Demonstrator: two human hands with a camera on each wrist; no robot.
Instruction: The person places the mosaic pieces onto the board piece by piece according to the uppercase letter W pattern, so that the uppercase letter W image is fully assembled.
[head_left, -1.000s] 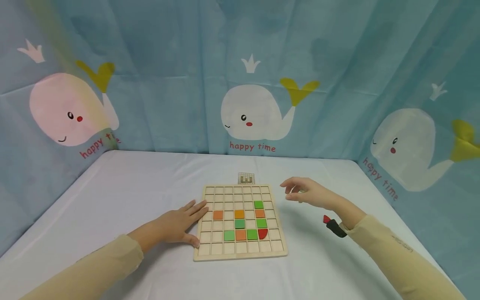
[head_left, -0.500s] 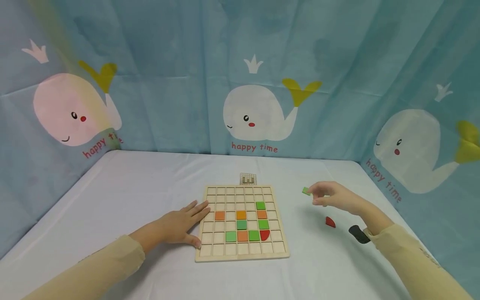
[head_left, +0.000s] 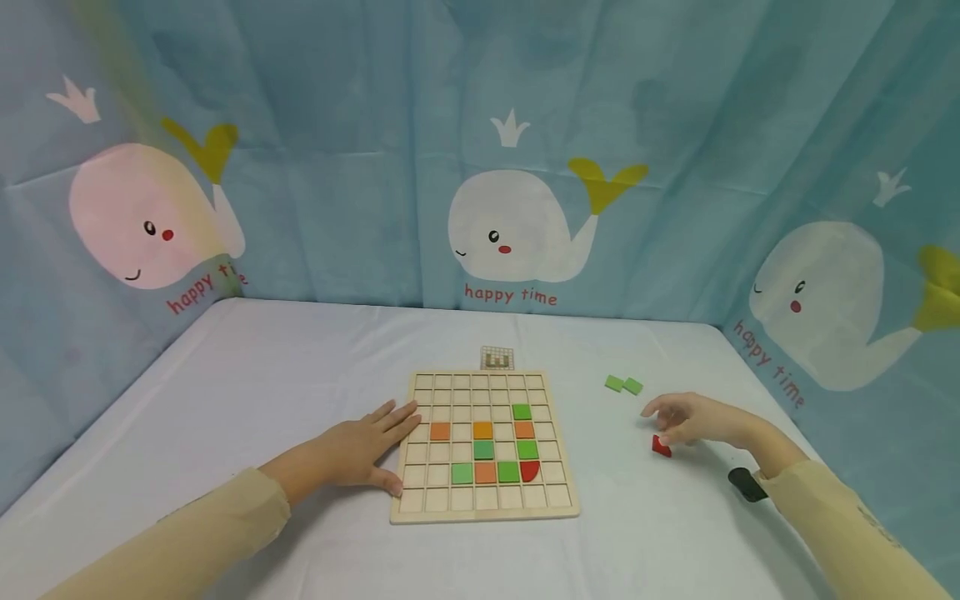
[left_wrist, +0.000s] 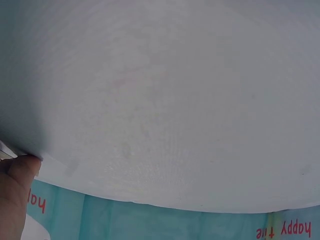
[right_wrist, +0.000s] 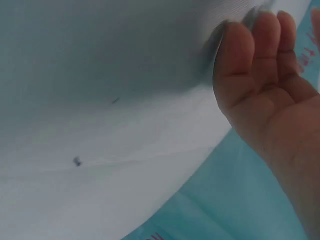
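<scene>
My left hand (head_left: 356, 446) lies with fingers spread on the left edge of a wooden grid board (head_left: 450, 512). In the left wrist view only part of a finger (left_wrist: 20, 172) shows. On the board sit green and orange square tiles, including an orange tile (head_left: 440, 432), a green tile (head_left: 521, 412) and a red quarter-round tile (head_left: 529, 471). To the right, my right hand (head_left: 701, 421) hovers with fingers apart over a loose red tile (head_left: 661, 447), the thumb at its upper edge. Whether the thumb touches it cannot be told. The right wrist view shows the palm (right_wrist: 285, 110), but no tile.
Two green tiles (head_left: 624, 384) lie close together on the white cloth, beyond my right hand. A small pattern card (head_left: 497, 358) lies at the board's far edge. Blue whale-print curtain (head_left: 337, 208) encloses the back and sides.
My right hand has moved right and nearer, to the loose red tile. A second green tile now lies beside the first on the cloth. My left hand stays on the board's edge.
</scene>
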